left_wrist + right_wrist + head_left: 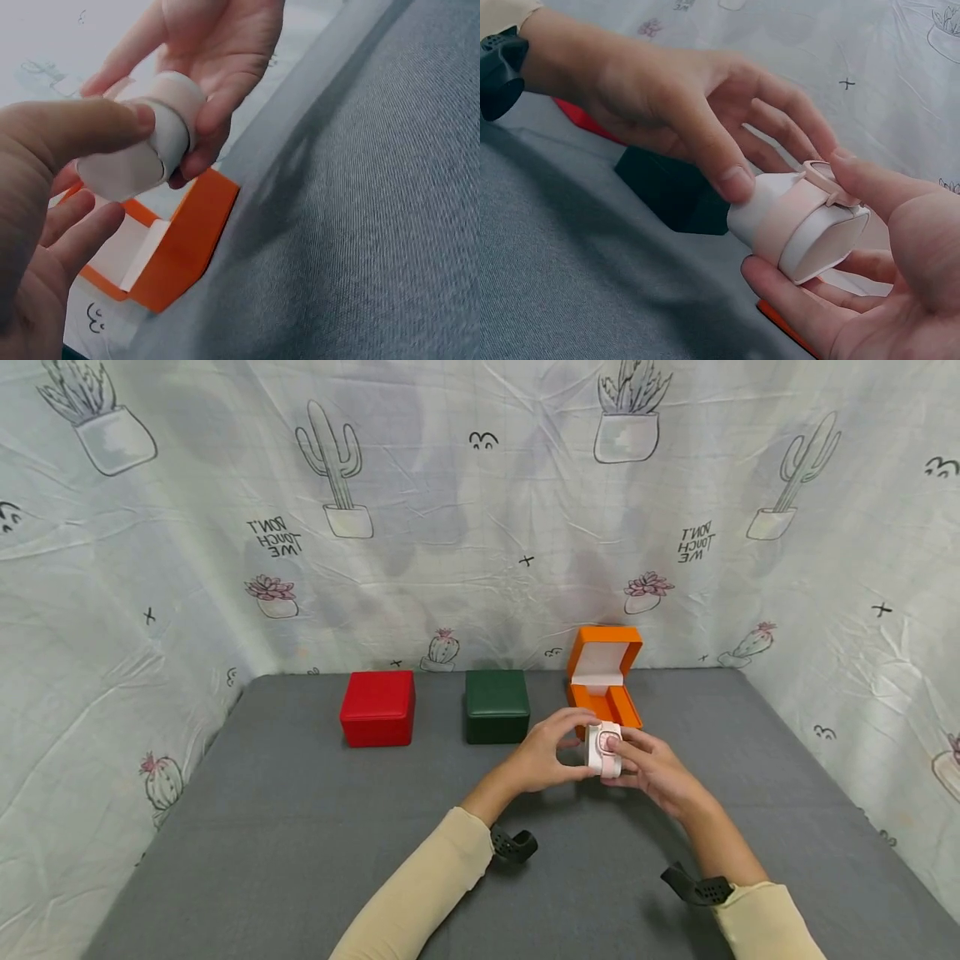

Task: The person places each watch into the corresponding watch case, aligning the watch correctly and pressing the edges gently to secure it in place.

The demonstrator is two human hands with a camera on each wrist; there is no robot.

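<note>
A white cushion with a pink watch strapped round it is held between both hands, just above the grey table. My left hand pinches its left end with thumb and fingers. My right hand cradles the other end, its thumb lying on the watch face. An orange box stands open right behind the hands, its lid up and its white lining showing. In the left wrist view the cushion hovers over the orange box.
A closed red box and a closed dark green box sit in a row to the left of the orange one. A cactus-print cloth walls in the table at the back and both sides.
</note>
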